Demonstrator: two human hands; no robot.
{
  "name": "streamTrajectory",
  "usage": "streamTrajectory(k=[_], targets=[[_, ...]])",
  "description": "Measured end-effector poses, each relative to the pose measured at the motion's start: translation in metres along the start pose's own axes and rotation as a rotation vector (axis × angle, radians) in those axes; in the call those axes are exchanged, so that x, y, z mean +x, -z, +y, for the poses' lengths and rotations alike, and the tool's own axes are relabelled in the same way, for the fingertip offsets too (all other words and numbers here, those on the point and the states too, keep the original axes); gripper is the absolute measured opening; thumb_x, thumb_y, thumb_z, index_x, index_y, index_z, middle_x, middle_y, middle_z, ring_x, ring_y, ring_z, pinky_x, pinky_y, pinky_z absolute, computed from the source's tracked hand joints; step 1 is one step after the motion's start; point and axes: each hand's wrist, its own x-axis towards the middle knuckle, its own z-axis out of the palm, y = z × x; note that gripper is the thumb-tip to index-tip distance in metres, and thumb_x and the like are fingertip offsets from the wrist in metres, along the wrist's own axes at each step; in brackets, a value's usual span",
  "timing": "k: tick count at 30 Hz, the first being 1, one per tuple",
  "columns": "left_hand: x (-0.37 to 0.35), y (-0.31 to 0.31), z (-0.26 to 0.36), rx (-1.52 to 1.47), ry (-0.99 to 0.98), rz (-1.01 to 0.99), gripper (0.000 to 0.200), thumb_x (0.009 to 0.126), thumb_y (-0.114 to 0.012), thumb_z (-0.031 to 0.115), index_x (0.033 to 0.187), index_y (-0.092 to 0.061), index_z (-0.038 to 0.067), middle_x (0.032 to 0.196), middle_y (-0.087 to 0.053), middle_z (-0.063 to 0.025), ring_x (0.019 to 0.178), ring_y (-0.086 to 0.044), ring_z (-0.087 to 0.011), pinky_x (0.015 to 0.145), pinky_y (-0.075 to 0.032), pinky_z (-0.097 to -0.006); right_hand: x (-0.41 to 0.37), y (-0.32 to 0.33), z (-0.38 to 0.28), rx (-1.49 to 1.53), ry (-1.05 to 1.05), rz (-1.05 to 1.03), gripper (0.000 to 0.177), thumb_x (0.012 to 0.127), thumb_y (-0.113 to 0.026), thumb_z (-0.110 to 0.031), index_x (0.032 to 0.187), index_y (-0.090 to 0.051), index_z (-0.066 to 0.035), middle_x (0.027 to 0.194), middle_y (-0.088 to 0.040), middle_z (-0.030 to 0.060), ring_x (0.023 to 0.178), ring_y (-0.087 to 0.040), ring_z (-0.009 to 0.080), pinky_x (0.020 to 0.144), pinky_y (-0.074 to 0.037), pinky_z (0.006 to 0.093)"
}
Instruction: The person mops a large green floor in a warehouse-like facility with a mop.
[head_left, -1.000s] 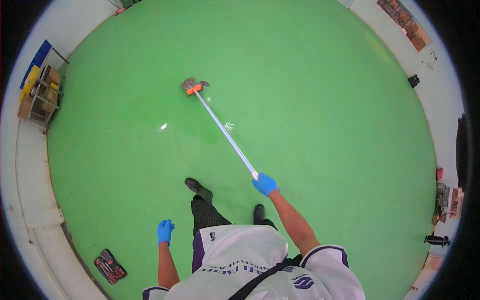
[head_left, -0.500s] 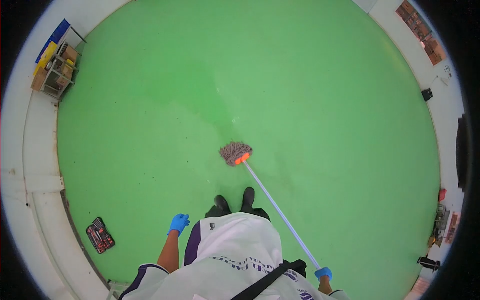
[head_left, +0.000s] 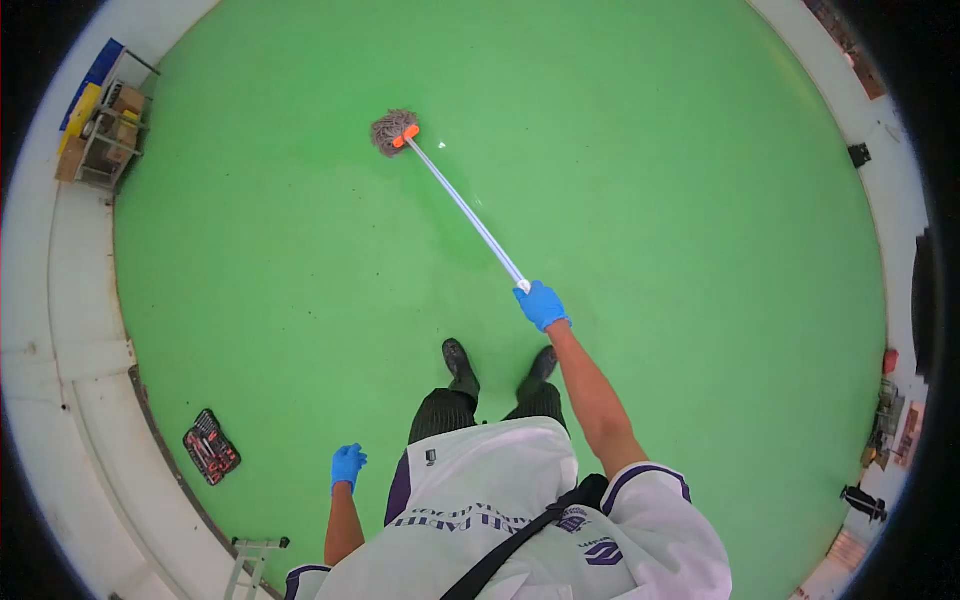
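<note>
My right hand (head_left: 541,305), in a blue glove, is wrapped round the top end of a mop handle (head_left: 466,210). The arm reaches forward, and the pale pole slants away to the upper left. At its far end an orange clamp (head_left: 406,136) joins the grey-brown string mop head (head_left: 388,131), which rests on the green floor. My left hand (head_left: 348,466), also in a blue glove, hangs at my left side, apart from the mop. Its fingers are loosely bent and somewhat apart, with nothing visible in them.
An open tool case (head_left: 211,447) lies on the floor at the left. A metal stepladder (head_left: 254,562) stands at the lower left, and a shelf with boxes (head_left: 112,130) at the upper left wall. Small white bits (head_left: 442,145) lie near the mop; my boots (head_left: 461,366) are below.
My right hand has swung forward from low at my right, pushing the mop head away and to the left. My left hand has dropped slightly, and my feet have shifted.
</note>
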Motion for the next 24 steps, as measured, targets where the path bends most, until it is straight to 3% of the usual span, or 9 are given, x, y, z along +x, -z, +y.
streamTrajectory(k=[8,11,13,15,17,19,21,22,24], targets=[[-0.038,-0.091,-0.067,-0.147,0.075,-0.014,0.026,0.08,-0.055,0.024,0.088,-0.055,0.0,0.068,-0.062,-0.0122,0.054,-0.057,-0.0177,0.048,-0.044,-0.028,-0.147,0.045,0.178,-0.165,-0.009,-0.222,0.052,0.082,-0.049,-0.049,0.094,-0.054,0.001,0.085,-0.059,0.027,0.082,-0.057,0.0432,0.069,-0.045,0.0488],[-0.04,-0.138,-0.077,0.017,0.017,-0.109,0.027,0.081,-0.054,0.025,0.088,-0.056,-0.001,0.069,-0.062,-0.013,0.056,-0.058,-0.0188,0.051,-0.046,-0.03,-0.253,0.09,0.299,-0.165,-0.205,-0.283,0.053,0.079,-0.053,-0.051,0.09,-0.058,0.0,0.08,-0.06,0.0255,0.077,-0.058,0.0421,0.066,-0.045,0.0474],[-0.046,-0.177,-0.065,0.321,-0.202,-0.367,0.032,0.081,-0.054,0.028,0.087,-0.058,-0.003,0.071,-0.062,-0.0138,0.059,-0.059,-0.0206,0.057,-0.048,-0.0329,-0.329,0.117,0.404,-0.289,-0.35,-0.405,0.058,0.076,-0.053,-0.056,0.094,-0.06,-0.001,0.084,-0.061,0.024,0.084,-0.059,0.0405,0.071,-0.046,0.0476],[-0.053,-0.195,-0.036,0.526,-0.331,-0.295,0.032,0.081,-0.054,0.028,0.086,-0.058,-0.003,0.072,-0.062,-0.0144,0.061,-0.06,-0.0213,0.06,-0.048,-0.0336,-0.398,0.16,0.481,-0.418,-0.584,-0.459,0.058,0.069,-0.059,-0.056,0.091,-0.064,-0.002,0.09,-0.062,0.0218,0.088,-0.059,0.0369,0.077,-0.047,0.0441],[-0.065,-0.2,-0.018,0.739,-0.432,-0.206,0.033,0.081,-0.054,0.028,0.086,-0.059,-0.004,0.074,-0.062,-0.0149,0.064,-0.061,-0.022,0.062,-0.049,-0.0344,-0.432,0.21,0.488,-0.565,-0.848,-0.335,0.042,0.064,-0.066,-0.039,0.086,-0.065,-0.003,0.085,-0.064,0.0191,0.084,-0.063,0.0306,0.072,-0.05,0.0386],[-0.07,-0.196,0.001,0.453,-0.205,-0.159,0.033,0.082,-0.051,0.03,0.085,-0.06,-0.002,0.078,-0.063,-0.0152,0.068,-0.061,-0.0269,0.067,-0.048,-0.0377,-0.414,0.231,0.478,-0.638,-0.88,-0.366,0.042,0.062,-0.065,-0.037,0.085,-0.065,-0.002,0.086,-0.064,0.0194,0.083,-0.063,0.0299,0.072,-0.05,0.0377],[-0.07,-0.186,0.011,0.462,-0.166,-0.13,0.033,0.082,-0.05,0.03,0.085,-0.061,-0.001,0.079,-0.063,-0.015,0.069,-0.061,-0.0272,0.067,-0.047,-0.038,-0.384,0.235,0.453,-0.63,-0.843,-0.573,0.046,0.076,-0.055,-0.046,0.106,-0.06,-0.011,0.106,-0.059,0.0202,0.099,-0.056,0.0363,0.094,-0.04,0.0442],[-0.065,-0.181,0.015,0.478,-0.129,-0.116,0.034,0.082,-0.05,0.031,0.084,-0.062,0.0,0.079,-0.064,-0.0149,0.07,-0.061,-0.0275,0.066,-0.047,-0.0383,-0.358,0.244,0.379,-0.65,-0.829,-0.548,0.036,0.08,-0.048,-0.031,0.103,-0.061,-0.007,0.109,-0.057,0.0213,0.101,-0.054,0.0362,0.09,-0.042,0.0445],[-0.05,-0.168,0.029,0.579,-0.165,-0.153,0.035,0.082,-0.05,0.032,0.083,-0.063,-0.001,0.077,-0.064,-0.0149,0.069,-0.061,-0.0267,0.066,-0.047,-0.0378,-0.302,0.204,0.384,-0.675,-0.809,-0.42,0.036,0.072,-0.056,-0.033,0.094,-0.064,-0.005,0.098,-0.06,0.0204,0.093,-0.059,0.033,0.081,-0.046,0.0413]])
